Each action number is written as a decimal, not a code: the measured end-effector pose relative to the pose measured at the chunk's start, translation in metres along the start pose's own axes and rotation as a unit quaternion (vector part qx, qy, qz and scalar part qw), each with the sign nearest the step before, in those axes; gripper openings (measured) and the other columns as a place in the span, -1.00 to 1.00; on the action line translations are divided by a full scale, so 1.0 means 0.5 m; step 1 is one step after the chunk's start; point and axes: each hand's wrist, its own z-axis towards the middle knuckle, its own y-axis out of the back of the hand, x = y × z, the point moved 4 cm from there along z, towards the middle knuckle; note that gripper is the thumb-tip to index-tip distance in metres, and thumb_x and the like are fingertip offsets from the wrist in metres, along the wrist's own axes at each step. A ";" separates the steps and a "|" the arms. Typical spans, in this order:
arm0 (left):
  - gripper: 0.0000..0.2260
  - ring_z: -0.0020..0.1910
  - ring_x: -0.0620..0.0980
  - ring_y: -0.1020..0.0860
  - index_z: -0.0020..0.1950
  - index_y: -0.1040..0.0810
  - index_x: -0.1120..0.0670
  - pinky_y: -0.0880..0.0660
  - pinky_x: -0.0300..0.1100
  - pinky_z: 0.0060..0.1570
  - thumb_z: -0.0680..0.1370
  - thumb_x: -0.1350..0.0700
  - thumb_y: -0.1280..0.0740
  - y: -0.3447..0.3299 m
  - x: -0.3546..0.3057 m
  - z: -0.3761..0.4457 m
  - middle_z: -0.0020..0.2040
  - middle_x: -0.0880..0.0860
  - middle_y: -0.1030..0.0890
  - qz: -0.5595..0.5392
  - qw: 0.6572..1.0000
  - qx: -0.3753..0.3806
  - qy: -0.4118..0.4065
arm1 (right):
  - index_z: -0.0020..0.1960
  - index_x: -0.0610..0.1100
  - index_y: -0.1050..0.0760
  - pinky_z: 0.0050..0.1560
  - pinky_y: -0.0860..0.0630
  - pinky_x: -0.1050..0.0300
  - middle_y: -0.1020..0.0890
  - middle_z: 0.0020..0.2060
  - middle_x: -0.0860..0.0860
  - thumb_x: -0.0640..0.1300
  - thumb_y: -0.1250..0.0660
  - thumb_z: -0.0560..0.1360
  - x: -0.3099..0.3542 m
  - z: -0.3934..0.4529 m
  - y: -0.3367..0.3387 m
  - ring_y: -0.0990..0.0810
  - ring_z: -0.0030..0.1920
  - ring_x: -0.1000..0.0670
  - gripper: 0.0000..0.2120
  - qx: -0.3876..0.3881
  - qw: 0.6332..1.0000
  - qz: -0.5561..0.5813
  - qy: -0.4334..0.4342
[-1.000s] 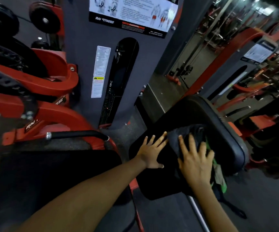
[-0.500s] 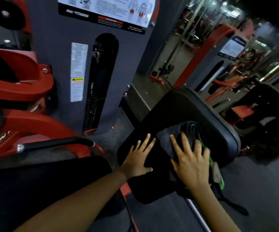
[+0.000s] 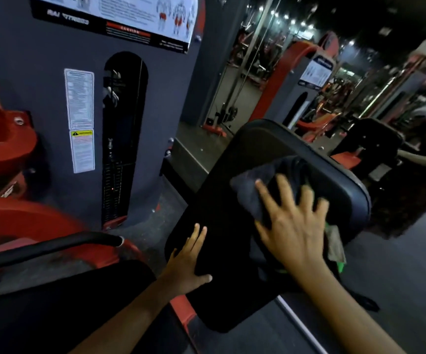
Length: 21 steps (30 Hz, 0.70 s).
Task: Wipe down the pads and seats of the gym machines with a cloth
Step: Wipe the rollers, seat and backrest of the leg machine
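dim gym, grey floor [image 3: 398,272], red machines. black pad [image 3: 232,200] tilted. r hand [image 3: 293,226] flat, fingers spread, pressing dark cloth [image 3: 252,192] on pad. l hand [image 3: 186,261] flat, open, at pad's edge.

Two hands are in view: the left hand [image 3: 184,264] and the right hand [image 3: 296,226], both with fingers [image 3: 199,236] spread flat. One black pad [image 3: 232,226] lies under them. One dark cloth [image 3: 252,190] sits beneath the right fingers, with one green scrap [image 3: 335,241] just beside that hand on its far side. Left of the left fingers there is one black handle bar [image 3: 53,245]. Beyond the fingers stands one grey weight tower [image 3: 53,72] carrying three printed labels: one large exercise chart [image 3: 130,11], one white sticker [image 3: 79,98] and one yellow-headed warning sticker [image 3: 82,150].
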 end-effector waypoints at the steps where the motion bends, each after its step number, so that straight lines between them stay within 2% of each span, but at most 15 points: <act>1: 0.02 0.54 -0.07 0.07 0.41 0.42 -0.19 -0.05 0.12 0.45 0.43 -0.04 -0.45 -0.003 0.002 -0.001 0.41 -0.30 0.39 0.001 1.000 -0.002 -0.006 | 0.34 -0.07 -0.49 0.07 -0.19 -0.19 -0.49 0.31 -0.18 0.11 -0.46 0.25 -0.004 0.029 0.004 -0.28 0.19 -0.27 -0.31 -0.015 0.999 -0.010 -0.033; 3: 0.01 0.54 -0.11 0.08 0.39 0.41 -0.22 -0.05 0.10 0.46 0.43 -0.03 -0.44 -0.012 0.012 -0.002 0.40 -0.30 0.40 0.008 1.000 -0.005 -0.009 | 0.37 -0.10 -0.45 0.18 -0.14 -0.23 -0.42 0.38 -0.14 0.13 -0.40 0.30 0.032 0.082 -0.019 -0.26 0.32 -0.30 -0.32 -0.010 0.999 -0.025 -0.031; 6: 0.00 0.54 -0.09 0.10 0.46 0.37 -0.18 -0.05 0.07 0.45 0.43 -0.03 -0.44 -0.024 0.026 -0.009 0.41 -0.30 0.38 0.013 1.000 -0.008 0.001 | 0.35 -0.07 -0.47 0.25 -0.15 -0.21 -0.47 0.36 -0.07 0.16 -0.46 0.26 0.121 0.068 -0.068 -0.37 0.37 -0.29 -0.29 0.041 0.993 -0.021 0.108; 8: 0.01 0.54 -0.08 0.13 0.42 0.40 -0.20 -0.05 0.06 0.45 0.42 -0.04 -0.44 -0.026 0.036 -0.011 0.40 -0.30 0.40 0.024 1.000 -0.010 0.003 | 0.34 -0.04 -0.48 0.25 -0.16 -0.19 -0.51 0.32 -0.08 0.13 -0.52 0.20 0.130 0.010 -0.079 -0.40 0.34 -0.28 -0.26 0.061 0.987 0.005 0.151; 11: -0.01 0.54 -0.06 0.17 0.42 0.41 -0.19 0.02 0.07 0.46 0.45 -0.02 -0.42 -0.023 0.040 -0.012 0.42 -0.28 0.39 0.028 1.000 0.003 -0.004 | 0.36 -0.05 -0.47 0.24 -0.12 -0.25 -0.47 0.35 -0.11 0.06 -0.51 0.23 0.069 -0.025 -0.042 -0.29 0.36 -0.28 -0.29 0.027 0.997 0.015 0.075; 13: -0.03 0.54 -0.03 0.17 0.41 0.40 -0.22 0.04 0.09 0.47 0.46 -0.01 -0.42 -0.020 0.045 -0.012 0.42 -0.29 0.38 0.028 1.000 0.002 -0.008 | 0.40 -0.10 -0.41 0.30 -0.04 -0.30 -0.39 0.41 -0.15 0.05 -0.45 0.32 0.039 0.020 -0.028 -0.18 0.39 -0.31 -0.32 -0.001 1.000 0.002 -0.007; 15: -0.03 0.54 -0.03 0.18 0.38 0.40 -0.26 0.02 0.11 0.49 0.46 0.00 -0.42 -0.027 0.047 -0.008 0.41 -0.31 0.39 0.027 1.000 -0.002 -0.009 | 0.42 -0.12 -0.37 0.38 -0.01 -0.34 -0.34 0.43 -0.17 0.08 -0.41 0.36 0.059 0.081 -0.042 -0.17 0.42 -0.38 -0.32 0.008 1.000 -0.001 -0.027; 19: -0.01 0.53 -0.05 0.22 0.33 0.47 -0.26 -0.06 0.10 0.47 0.45 -0.02 -0.41 -0.044 0.046 -0.006 0.35 -0.32 0.47 0.040 0.999 -0.027 -0.007 | 0.38 -0.09 -0.43 0.40 -0.05 -0.31 -0.42 0.39 -0.11 0.13 -0.42 0.32 0.169 0.051 -0.099 -0.25 0.43 -0.34 -0.32 0.078 0.989 -0.004 0.129; 21: 0.00 0.51 -0.09 0.26 0.33 0.48 -0.25 -0.08 0.09 0.47 0.45 -0.02 -0.41 -0.051 0.054 -0.008 0.35 -0.31 0.49 0.039 0.999 -0.030 -0.007 | 0.36 -0.11 -0.46 0.39 -0.06 -0.30 -0.45 0.36 -0.11 0.10 -0.48 0.26 0.163 -0.014 -0.102 -0.29 0.41 -0.33 -0.29 0.080 0.984 0.018 0.156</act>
